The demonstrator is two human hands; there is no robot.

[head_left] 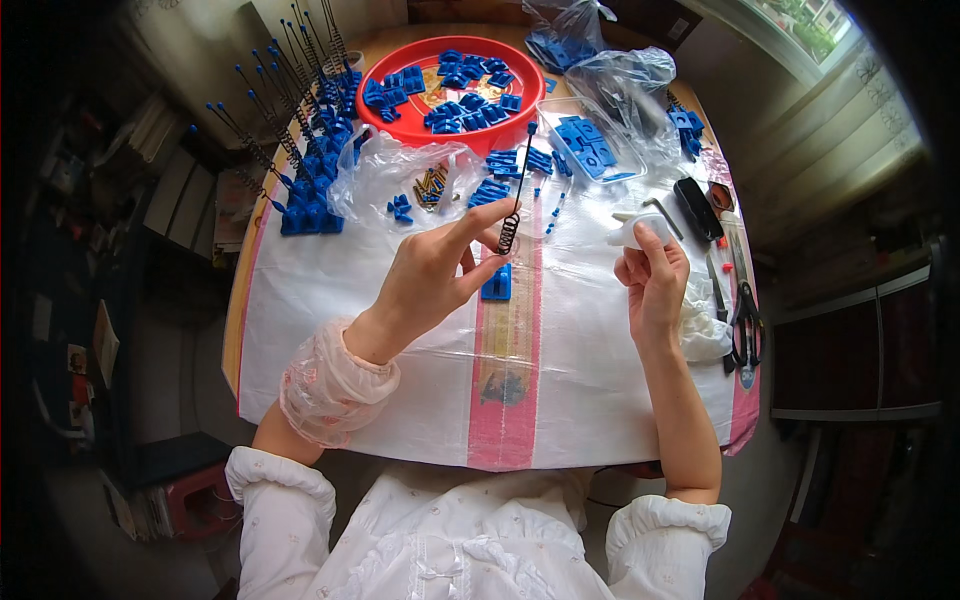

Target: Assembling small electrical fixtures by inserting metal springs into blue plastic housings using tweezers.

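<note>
My left hand (435,265) pinches a black coil spring (509,235) between thumb and fingers. A thin dark rod with a blue tip (531,129) rises from the spring, nearly upright. Just below the fingertips, a blue plastic block (497,283) rests on the table cover. Over on the right, my right hand (655,280) is closed around a small white squeeze bottle (641,232), partly hidden by the fingers; its pale narrow end points left. The bottle and the spring are well apart.
Finished-looking blue bases with springs and rods (315,190) crowd the far left. A red tray (372,120) holds blue pieces. Brass-coloured parts (431,187) lie on a plastic bag. A clear box (625,179), a black case (697,209) and scissors (745,325) stand right.
</note>
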